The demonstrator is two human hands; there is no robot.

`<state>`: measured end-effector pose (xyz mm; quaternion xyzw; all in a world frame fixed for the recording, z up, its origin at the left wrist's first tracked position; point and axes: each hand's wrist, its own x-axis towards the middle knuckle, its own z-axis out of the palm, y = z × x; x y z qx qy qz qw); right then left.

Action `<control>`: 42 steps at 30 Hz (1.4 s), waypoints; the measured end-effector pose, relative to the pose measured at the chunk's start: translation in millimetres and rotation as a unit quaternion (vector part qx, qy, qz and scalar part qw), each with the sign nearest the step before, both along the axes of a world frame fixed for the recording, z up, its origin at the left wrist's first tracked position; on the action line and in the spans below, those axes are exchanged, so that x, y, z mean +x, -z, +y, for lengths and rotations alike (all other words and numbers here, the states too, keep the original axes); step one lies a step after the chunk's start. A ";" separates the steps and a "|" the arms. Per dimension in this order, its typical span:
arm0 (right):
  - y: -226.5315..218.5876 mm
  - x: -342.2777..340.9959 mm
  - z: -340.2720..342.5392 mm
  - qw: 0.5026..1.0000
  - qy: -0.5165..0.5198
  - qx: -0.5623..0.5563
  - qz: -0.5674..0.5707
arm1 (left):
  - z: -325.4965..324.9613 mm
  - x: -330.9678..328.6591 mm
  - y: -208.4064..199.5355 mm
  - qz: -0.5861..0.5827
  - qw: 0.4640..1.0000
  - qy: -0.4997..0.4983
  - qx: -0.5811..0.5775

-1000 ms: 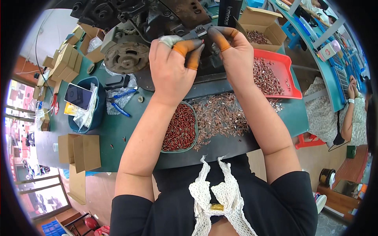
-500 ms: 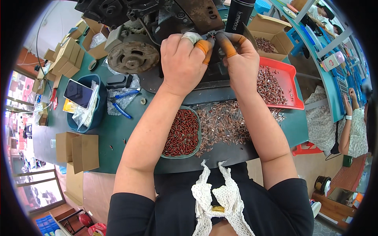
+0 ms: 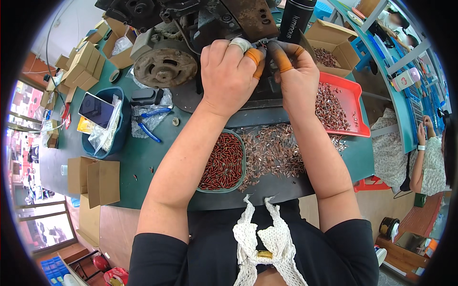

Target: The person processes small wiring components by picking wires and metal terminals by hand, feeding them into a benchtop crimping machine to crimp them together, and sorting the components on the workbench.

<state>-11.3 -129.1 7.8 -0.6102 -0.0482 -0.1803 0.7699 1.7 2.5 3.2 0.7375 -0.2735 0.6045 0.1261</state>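
Note:
Both my hands meet under the head of a dark, worn metal press point(image 3: 255, 21). My left hand point(image 3: 229, 74) has its fingers bent in a pinch, with orange finger covers and a white wrap on some of them. Opposite it, my right hand point(image 3: 298, 71) pinches too, its thumb and forefinger in dirty orange covers. A small metallic piece shows between the fingertips, too tiny to name. Below my forearms sits a green tub point(image 3: 244, 164) full of small red-brown parts. Loose copper-coloured pieces point(image 3: 272, 150) are strewn beside it.
A red tray point(image 3: 358, 100) of small parts lies to the right, with an open cardboard box point(image 3: 334, 40) behind it. A black bottle point(image 3: 296, 21) stands by the press. On the left are a blue bin point(image 3: 125, 121) with a phone on top, blue-handled pliers point(image 3: 151, 133) and cardboard boxes point(image 3: 102, 178).
The view has shifted slightly, so the bench and press appear a little to the right. My hands stay at the press in nearly the same pinch.

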 end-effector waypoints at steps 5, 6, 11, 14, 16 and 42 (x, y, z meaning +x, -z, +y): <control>0.4 0.6 0.1 1.000 0.010 -0.020 -0.011 | -0.2 2.1 0.7 -0.002 1.000 -0.003 0.000; 2.0 1.7 -0.2 1.000 0.010 -0.020 -0.011 | -0.6 2.3 0.7 -0.004 1.000 -0.003 -0.001; 7.4 3.2 -4.6 0.922 0.180 -0.303 -0.159 | -0.2 3.0 0.8 -0.008 1.000 -0.006 -0.001; -1.3 -5.4 3.9 0.958 0.125 -0.251 -0.064 | 1.7 2.8 2.2 -0.014 1.000 0.001 -0.006; -11.7 -11.1 9.6 0.975 0.085 -0.201 -0.027 | 2.5 2.5 2.4 -0.010 1.000 0.012 -0.015; 52.1 -136.3 -73.5 0.939 -0.033 -0.336 0.068 | 51.2 -158.4 31.3 0.499 0.863 -0.001 -0.082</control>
